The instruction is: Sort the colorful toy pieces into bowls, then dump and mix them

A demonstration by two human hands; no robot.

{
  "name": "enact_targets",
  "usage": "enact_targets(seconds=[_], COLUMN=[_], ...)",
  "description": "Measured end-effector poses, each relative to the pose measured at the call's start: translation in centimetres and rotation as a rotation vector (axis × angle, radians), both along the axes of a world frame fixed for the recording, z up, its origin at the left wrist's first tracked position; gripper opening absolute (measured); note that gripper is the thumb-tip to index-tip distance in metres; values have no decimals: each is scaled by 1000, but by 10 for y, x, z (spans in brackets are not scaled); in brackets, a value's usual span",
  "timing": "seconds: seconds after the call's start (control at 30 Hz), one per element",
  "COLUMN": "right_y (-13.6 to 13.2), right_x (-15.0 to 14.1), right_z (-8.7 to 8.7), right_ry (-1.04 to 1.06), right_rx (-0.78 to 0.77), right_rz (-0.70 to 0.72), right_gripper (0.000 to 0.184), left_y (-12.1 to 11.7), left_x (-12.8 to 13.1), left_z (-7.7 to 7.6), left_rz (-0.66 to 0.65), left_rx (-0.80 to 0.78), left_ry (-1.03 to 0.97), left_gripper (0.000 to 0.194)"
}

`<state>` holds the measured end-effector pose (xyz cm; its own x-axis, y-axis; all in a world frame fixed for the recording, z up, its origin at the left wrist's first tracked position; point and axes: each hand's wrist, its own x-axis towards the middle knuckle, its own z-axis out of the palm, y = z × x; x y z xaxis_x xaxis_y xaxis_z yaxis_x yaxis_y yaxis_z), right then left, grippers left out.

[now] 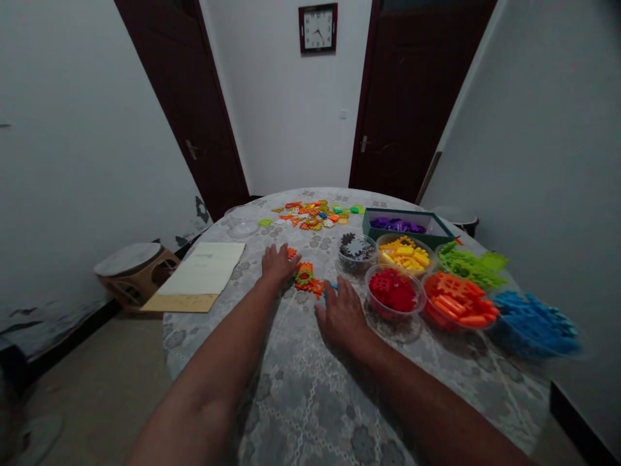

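Hands, 2. Left hand (278, 264): palm down beside an orange piece (291, 253), fingers slightly spread; we cannot tell whether they grip it. Right hand (345, 313): fingers loosely apart, tips at a small blue piece (334, 287); we cannot tell if it is held.

Work in hand, 1 group: an orange-and-green cluster (305, 277) of interlocking pieces, flat on the patterned tablecloth (301, 369) between the hands. Whether its parts are joined or merely touching, we cannot tell.

Done, as we judge it: pieces held by colour in 7 containers. Clear tubs (396, 317), 6: black-and-grey pieces (358, 247), yellow pieces (406, 255), red pieces (392, 289), orange-red pieces (458, 302), light-green pieces (473, 264), blue pieces (536, 323). Dark green box (374, 231), 1: purple pieces (398, 225).

Left, as we judge it: the cluster, plus 1 mixed spread (310, 223) loose at the far side, too crowded for us to count by piece.

Also listed: clear dish (242, 228), 1; pale sheet (201, 265), 1, at the left edge; wall clock (318, 28), 1; doors (412, 97), 2.
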<state>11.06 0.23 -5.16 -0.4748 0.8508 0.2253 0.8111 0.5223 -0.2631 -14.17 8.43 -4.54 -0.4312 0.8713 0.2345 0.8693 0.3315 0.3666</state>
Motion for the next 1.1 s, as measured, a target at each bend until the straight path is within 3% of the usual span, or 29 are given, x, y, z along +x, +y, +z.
enact_targets(seconds=[0.17, 0.3, 0.47, 0.63, 0.83, 1.1], right_y=[16, 23, 23, 22, 23, 32], right_x=[-16, -22, -22, -18, -13, -9], right_z=[-35, -46, -43, -37, -29, -31], right_ry=[189, 328, 309, 301, 322, 361], right_rx=[22, 39, 12, 36, 50, 3], right_rz=[-6, 42, 57, 72, 141, 263], right_gripper=[68, 67, 69, 67, 51, 34], left_y=[5, -5, -23, -41, -61, -74], left_x=[0, 18, 46, 63, 64, 88], left_z=[-10, -19, -23, -18, -11, -21], left_rz=[-161, -269, -295, -298, -275, -204], left_rx=[24, 98, 174, 220, 273, 337], left_ry=[-17, -73, -174, -271, -426, -540], left_gripper=[45, 35, 28, 27, 21, 30])
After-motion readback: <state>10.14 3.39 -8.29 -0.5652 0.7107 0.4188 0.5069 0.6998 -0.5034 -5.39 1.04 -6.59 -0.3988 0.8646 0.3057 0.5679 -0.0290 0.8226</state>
